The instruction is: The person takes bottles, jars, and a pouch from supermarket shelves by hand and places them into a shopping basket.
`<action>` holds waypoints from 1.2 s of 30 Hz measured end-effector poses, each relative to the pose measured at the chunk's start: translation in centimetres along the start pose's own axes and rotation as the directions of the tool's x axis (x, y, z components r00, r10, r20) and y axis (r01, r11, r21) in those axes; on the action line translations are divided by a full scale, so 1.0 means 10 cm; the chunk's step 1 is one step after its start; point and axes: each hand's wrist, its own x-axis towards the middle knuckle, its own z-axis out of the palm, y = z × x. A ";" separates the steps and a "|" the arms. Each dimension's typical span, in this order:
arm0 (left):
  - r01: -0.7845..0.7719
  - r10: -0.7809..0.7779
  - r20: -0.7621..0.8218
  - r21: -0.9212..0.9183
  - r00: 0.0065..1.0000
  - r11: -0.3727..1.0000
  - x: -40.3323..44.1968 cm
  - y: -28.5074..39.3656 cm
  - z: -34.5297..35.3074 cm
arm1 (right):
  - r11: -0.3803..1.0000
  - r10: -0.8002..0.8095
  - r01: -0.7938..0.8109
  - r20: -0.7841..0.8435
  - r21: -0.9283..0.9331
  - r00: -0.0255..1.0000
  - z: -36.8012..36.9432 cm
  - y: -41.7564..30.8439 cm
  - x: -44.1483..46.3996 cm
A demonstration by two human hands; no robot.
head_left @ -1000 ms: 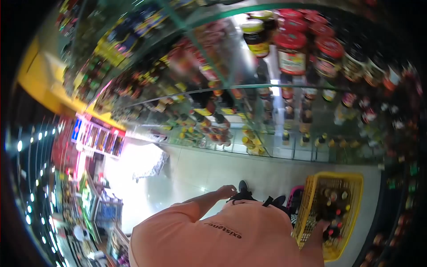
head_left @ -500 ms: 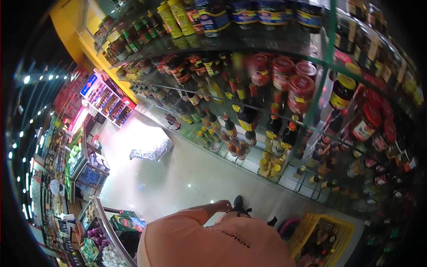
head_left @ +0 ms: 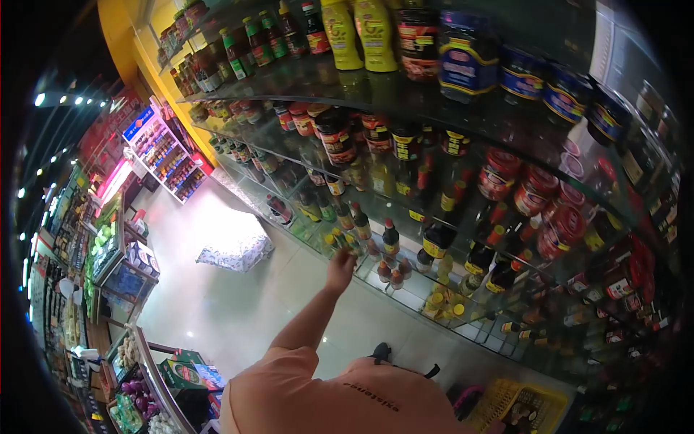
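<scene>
My left hand [head_left: 342, 269] is stretched out toward the lower glass shelves, its fingers loosely apart with nothing visible in them. Just beyond the fingertips are small yellow-capped bottles [head_left: 337, 239]; the view does not show whether I touch them. To the right of the hand stand a dark sauce bottle with a red cap [head_left: 390, 237] and several small red-brown bottles [head_left: 396, 278]. My right hand is out of sight, below the frame or behind my body. A yellow plastic basket [head_left: 555, 402] with bottles and jars in it is at the lower right.
Glass shelves [head_left: 463, 108] packed with jars and sauce bottles run along the right. A patterned cloth-covered block [head_left: 238, 249] is on the tiled floor [head_left: 289, 304]. Vegetable bins [head_left: 141, 394] stand at the lower left, and a lit drinks fridge [head_left: 166, 155] at the back.
My left hand has risen from beside my body and reached forward to the lower shelves. The view has shifted, so the shelves look closer and the basket sits lower.
</scene>
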 end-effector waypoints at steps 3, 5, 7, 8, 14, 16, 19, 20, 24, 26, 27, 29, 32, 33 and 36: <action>-0.093 0.085 -0.059 -0.159 0.995 0.983 0.49 0.71 -0.22 | 1.000 -0.009 0.009 0.002 0.014 1.000 -0.18 -0.20 -0.04; -0.125 0.106 -0.097 -0.215 0.990 0.969 0.71 0.92 -0.33 | 1.000 -0.016 0.016 0.007 0.022 1.000 -0.26 -0.30 -0.08; -0.157 0.113 -0.156 -0.308 0.981 0.938 0.84 1.05 -0.41 | 0.999 -0.025 0.024 0.017 0.033 1.000 -0.30 -0.40 -0.12; -0.153 0.110 -0.153 -0.310 0.982 0.938 0.90 1.10 -0.47 | 0.999 -0.028 0.027 0.025 0.042 0.999 -0.29 -0.45 -0.14; -0.548 0.546 -0.330 0.097 0.770 0.831 1.15 2.17 -0.74 | 0.993 -0.049 0.039 0.091 0.111 0.995 -0.07 -0.63 -0.45; -0.550 0.552 -0.301 0.100 0.777 0.829 1.38 2.35 -0.71 | 0.989 -0.058 0.044 0.096 0.143 0.994 -0.07 -0.75 -0.47; -0.583 0.600 -0.225 0.144 0.768 0.800 1.60 2.54 -0.60 | 0.980 -0.065 0.046 0.097 0.192 0.993 -0.12 -0.91 -0.45; -0.608 0.635 -0.173 0.189 0.753 0.771 1.62 2.58 -0.55 | 0.978 -0.067 0.045 0.098 0.205 0.993 -0.13 -0.94 -0.44; -0.423 0.436 -0.006 0.228 0.900 0.877 1.59 2.84 -0.46 | 0.971 -0.086 0.060 0.105 0.233 0.991 -0.20 -1.07 -0.37; -0.441 0.483 -0.034 0.355 0.875 0.824 1.62 2.79 -0.43 | 0.967 -0.099 0.069 0.113 0.245 0.989 -0.22 -1.13 -0.35; -0.454 0.498 -0.065 0.321 0.865 0.831 1.63 2.76 -0.42 | 0.965 -0.105 0.072 0.116 0.254 0.988 -0.22 -1.18 -0.34; -0.464 0.507 -0.098 0.285 0.857 0.839 1.65 2.64 -0.44 | 0.960 -0.115 0.078 0.125 0.270 0.985 -0.22 -1.24 -0.32; -0.631 0.638 -0.119 0.098 0.760 0.770 1.60 2.44 -0.54 | 0.950 -0.138 0.093 0.135 0.297 0.981 -0.24 -1.37 -0.26; -0.548 0.538 -0.114 -0.258 0.835 0.796 1.46 2.42 -0.56 | 0.946 -0.145 0.096 0.140 0.308 0.980 -0.22 -1.42 -0.24; -0.376 0.542 0.044 -0.674 0.839 0.636 1.10 2.25 -0.70 | 0.934 -0.163 0.101 0.159 0.341 0.974 -0.01 -1.55 -0.05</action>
